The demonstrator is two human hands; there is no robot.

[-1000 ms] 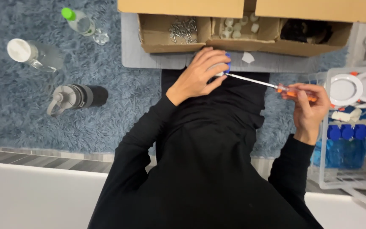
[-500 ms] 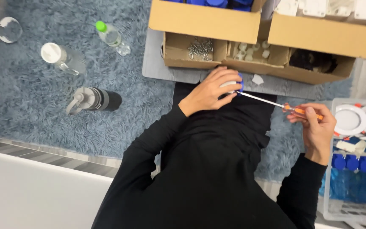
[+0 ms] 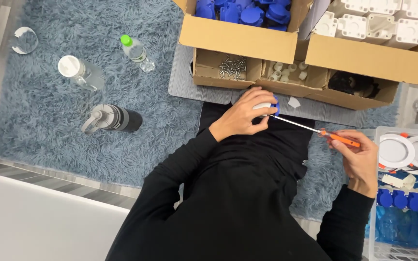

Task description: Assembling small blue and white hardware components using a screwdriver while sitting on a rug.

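Observation:
My left hand (image 3: 242, 117) wraps around a small white and blue plastic part (image 3: 268, 105) held just in front of the low cardboard box (image 3: 218, 81). My right hand (image 3: 359, 157) grips the orange handle of a screwdriver (image 3: 340, 139). Its thin metal shaft runs left and up, and the tip meets the part under my left fingers. Both arms wear black sleeves, and my black-clothed lap lies below the hands.
The low box holds screws (image 3: 232, 66), small white pieces (image 3: 286, 71) and black parts (image 3: 356, 85). Behind it stand boxes of blue parts (image 3: 247, 12) and white parts (image 3: 378, 21). A clear bin (image 3: 405, 193) is at right. Bottles (image 3: 113, 118) lie on the blue rug.
The view has tilted upward, bringing the back boxes into sight. My hands keep the same hold, with the screwdriver still set against the part.

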